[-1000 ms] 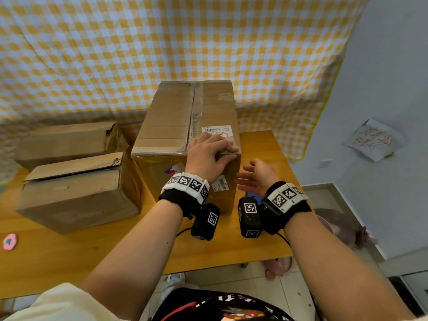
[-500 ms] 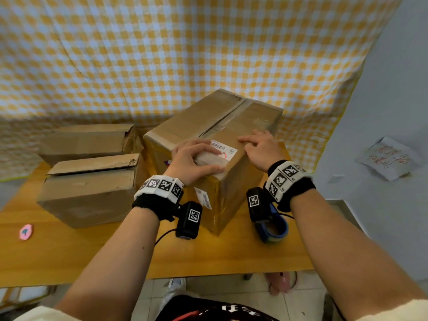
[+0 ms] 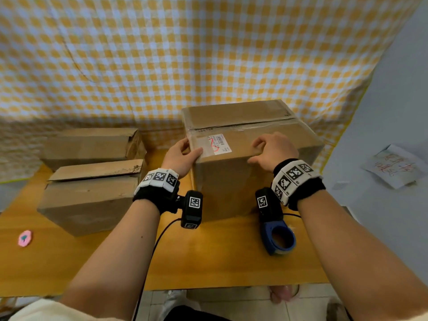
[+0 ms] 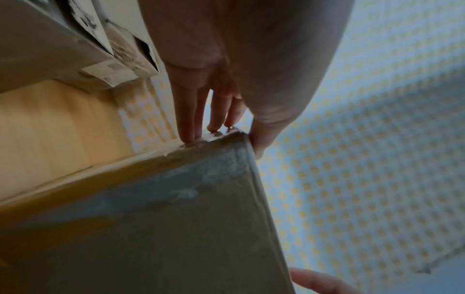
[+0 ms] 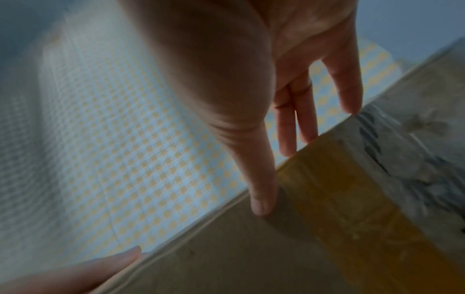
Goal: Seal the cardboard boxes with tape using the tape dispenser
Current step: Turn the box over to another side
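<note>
Nearest the table edge lies the blue tape dispenser, just below the right wrist and in nobody's grip, probably left within easy reach for the sealing to come. Just beyond it stands the big box, and both hands are on its near top edge. The left hand clasps the left corner, thumb on top by the label and fingers pressed down the side, while the right hand has its fingers draped over the top and its thumb on the front face. That two-sided hold looks meant to square the box up so its top seam runs crosswise before her. Old tape already lies along that seam. To the left, well apart, two smaller boxes wait, the near one's flap sitting loose. Behind everything hangs a yellow checked cloth.
</note>
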